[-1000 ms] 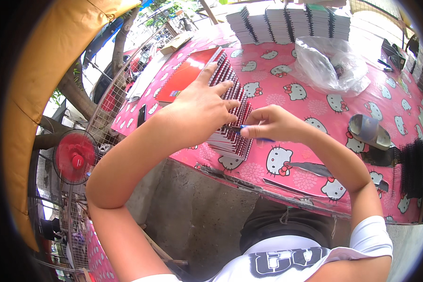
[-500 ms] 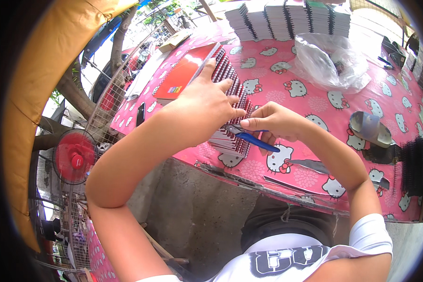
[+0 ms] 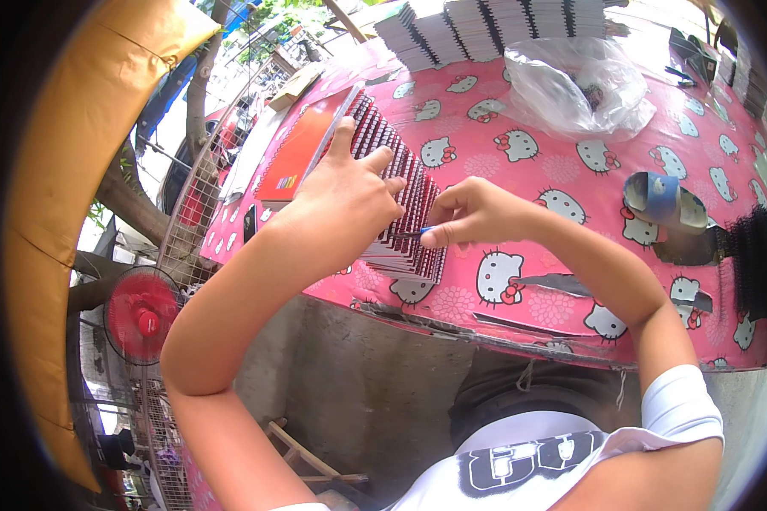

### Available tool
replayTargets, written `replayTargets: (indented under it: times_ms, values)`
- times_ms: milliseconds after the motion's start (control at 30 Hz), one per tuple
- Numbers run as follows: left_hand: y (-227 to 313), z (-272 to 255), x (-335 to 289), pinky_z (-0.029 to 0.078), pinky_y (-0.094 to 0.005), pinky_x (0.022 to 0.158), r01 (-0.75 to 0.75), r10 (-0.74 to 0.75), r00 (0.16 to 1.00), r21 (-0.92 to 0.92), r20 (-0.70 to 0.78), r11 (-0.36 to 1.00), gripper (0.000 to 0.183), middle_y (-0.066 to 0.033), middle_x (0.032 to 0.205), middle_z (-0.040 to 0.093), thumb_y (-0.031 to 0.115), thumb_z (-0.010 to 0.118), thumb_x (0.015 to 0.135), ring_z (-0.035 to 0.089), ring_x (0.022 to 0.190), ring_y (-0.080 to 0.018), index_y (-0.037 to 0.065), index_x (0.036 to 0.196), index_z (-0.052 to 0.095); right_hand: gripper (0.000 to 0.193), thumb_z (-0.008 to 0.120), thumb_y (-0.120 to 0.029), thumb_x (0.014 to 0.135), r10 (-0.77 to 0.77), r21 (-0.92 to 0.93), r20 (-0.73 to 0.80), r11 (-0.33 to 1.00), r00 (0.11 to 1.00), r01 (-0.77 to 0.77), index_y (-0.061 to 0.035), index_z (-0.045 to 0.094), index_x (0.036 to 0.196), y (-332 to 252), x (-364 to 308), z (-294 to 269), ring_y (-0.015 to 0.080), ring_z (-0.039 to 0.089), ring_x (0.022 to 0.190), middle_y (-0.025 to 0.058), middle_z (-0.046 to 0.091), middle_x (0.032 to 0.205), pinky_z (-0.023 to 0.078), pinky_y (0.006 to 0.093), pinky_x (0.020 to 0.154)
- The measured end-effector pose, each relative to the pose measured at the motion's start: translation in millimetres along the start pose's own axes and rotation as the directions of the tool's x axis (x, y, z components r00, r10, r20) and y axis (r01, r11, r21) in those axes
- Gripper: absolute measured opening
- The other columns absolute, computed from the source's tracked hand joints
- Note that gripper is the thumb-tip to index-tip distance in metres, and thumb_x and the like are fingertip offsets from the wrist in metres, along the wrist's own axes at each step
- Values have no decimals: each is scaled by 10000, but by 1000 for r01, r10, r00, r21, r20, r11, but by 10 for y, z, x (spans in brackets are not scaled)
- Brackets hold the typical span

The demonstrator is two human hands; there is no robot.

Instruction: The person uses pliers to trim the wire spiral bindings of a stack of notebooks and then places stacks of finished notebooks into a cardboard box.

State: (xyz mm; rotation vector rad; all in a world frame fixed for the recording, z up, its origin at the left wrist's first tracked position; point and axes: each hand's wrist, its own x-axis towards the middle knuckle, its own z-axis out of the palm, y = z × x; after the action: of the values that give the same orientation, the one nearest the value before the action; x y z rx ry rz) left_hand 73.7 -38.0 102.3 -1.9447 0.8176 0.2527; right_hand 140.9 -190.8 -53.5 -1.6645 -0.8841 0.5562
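Note:
A stack of spiral-bound notebooks (image 3: 301, 153) with a glossy red-orange top cover lies at the left of the table, its rows of coil binding facing right. My left hand (image 3: 343, 186) rests on the stack with its fingers spread over the bound edge. Pinched in my right hand (image 3: 473, 213) is a pair of blue-handled pliers (image 3: 413, 233). Their dark jaws point left at the coils near the lower corner of the stack. Most of the handle is hidden behind my right fingers.
The table (image 3: 452, 302) has a pink cartoon-cat cover, torn near the front. Notebook piles (image 3: 494, 32) and a clear plastic bag (image 3: 575, 89) sit at the back. A tape dispenser-like blue-grey object (image 3: 663, 203) and black binding coils (image 3: 757, 264) lie right. A red fan (image 3: 143, 315) stands left.
The pliers have turned in my right hand, so the blue handle that stuck out toward me is now mostly hidden. My left hand stays on the stack. The whole view has shifted slightly.

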Motion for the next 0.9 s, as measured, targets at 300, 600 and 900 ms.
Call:
replayTargets:
  times_ms: [300,600,900]
  values:
    - [52,64,81,182,-507,1152,-57,61,997,-91,41,994,426,-5,1360,546,113,611,810,417,1335,-197,194,1229,629,441,815,-379,704,-550,-492,-218,775,806,396,-36,648,924,152,-114,145,268,637,821,113,636,866,511,379,729]
    - [48,-32,151,190,-513,1147,-56,71,988,-115,135,992,457,5,1367,539,100,621,799,413,1339,-200,200,1244,617,530,726,-519,792,191,149,77,968,979,-200,6,654,778,11,-5,32,139,568,528,55,615,642,456,312,525]
    - [73,-13,171,198,-511,1147,-48,61,987,-94,150,994,474,21,1357,548,111,644,797,415,1337,-196,202,1261,609,462,757,-399,756,-609,-654,-187,662,770,365,-41,608,1008,199,-159,193,303,625,910,116,605,943,506,399,756]
